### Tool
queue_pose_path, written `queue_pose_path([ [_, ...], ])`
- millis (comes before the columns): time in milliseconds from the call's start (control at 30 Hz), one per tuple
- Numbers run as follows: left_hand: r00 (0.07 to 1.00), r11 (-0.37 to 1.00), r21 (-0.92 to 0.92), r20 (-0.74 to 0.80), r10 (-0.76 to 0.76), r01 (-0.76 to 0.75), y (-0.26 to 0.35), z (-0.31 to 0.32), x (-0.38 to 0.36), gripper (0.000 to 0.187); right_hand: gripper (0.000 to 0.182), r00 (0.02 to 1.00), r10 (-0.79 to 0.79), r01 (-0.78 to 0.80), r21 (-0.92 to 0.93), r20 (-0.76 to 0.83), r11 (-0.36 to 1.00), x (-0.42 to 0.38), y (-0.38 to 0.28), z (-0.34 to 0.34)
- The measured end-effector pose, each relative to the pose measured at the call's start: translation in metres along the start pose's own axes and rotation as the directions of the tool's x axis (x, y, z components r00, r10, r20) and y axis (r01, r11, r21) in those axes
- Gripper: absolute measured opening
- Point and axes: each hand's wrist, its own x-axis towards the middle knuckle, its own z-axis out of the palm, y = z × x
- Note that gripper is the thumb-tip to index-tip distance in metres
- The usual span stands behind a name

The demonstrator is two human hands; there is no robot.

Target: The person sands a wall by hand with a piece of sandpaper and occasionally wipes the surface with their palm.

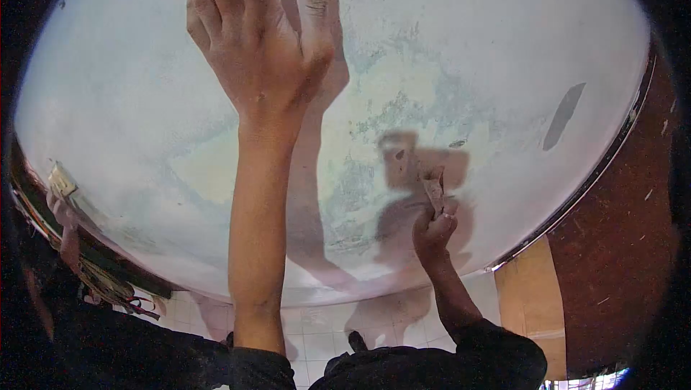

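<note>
A large, rounded white panel with worn pale green-yellow patches fills most of the head view. My left hand is over its upper middle, thumb stretched out to the right and fingers extended; the fingertips run past the top edge of the frame. Nothing shows in that hand, and its shadow falls on the panel to the right. Lower right, my right hand is closed around the lower end of a narrow pale brownish strip, whose kind I cannot tell. The strip points up over the panel's worn area, among dark shadows.
At the far left, another person's hand holds a yellowish block against the panel's edge. Cords hang below there. A grey oblong mark is at the panel's right. White floor tiles and a brown surface lie beyond the rim.
</note>
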Motion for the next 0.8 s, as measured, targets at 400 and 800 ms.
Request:
queue_pose_path([
  [400, 0.996, 0.994, -0.077, -0.054, 0.071, -0.075, 0.000, -0.008, -0.001, 0.035, 0.018, 0.992, -0.096, 0.091, -0.067, -0.082, 0.994, 0.009, 0.001, -0.006],
  [800, 0.997, 0.994, -0.087, -0.037, 0.062, -0.065, -0.002, -0.007, -0.003, 0.035, 0.015, 0.960, -0.250, 0.214, -0.247, -0.124, 0.945, 0.036, -0.008, -0.014],
])
